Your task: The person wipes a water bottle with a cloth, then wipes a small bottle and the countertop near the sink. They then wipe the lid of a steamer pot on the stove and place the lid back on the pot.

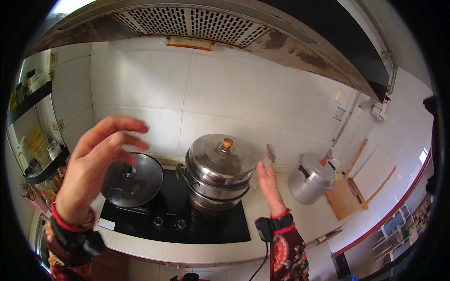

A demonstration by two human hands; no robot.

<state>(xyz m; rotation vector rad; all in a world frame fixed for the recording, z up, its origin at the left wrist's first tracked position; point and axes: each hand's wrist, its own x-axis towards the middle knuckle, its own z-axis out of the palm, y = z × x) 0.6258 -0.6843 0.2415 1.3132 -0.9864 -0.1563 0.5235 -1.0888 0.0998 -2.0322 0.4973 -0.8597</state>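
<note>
Raised above the left side of the stove, my left hand [101, 157] has its curved fingers apart and holds nothing. Below and behind it, a dark wok or pan with a glass lid [133, 182] sits on the left burner. A stacked steel steamer pot [220, 187] stands on the right burner under its domed lid [220, 157], which has a wooden knob [227, 144]. Just right of the steamer is my right hand [269, 182], seen edge-on, its fingers stretched upward and partly blurred. I see no clear grip on anything there.
The black glass cooktop [201, 232] has two front knobs. A silver pressure cooker [311, 180] stands on the counter at right, near a wooden board [344, 199]. Overhead hangs a range hood [197, 23]. Shelves [44, 168] with bottles line the left wall.
</note>
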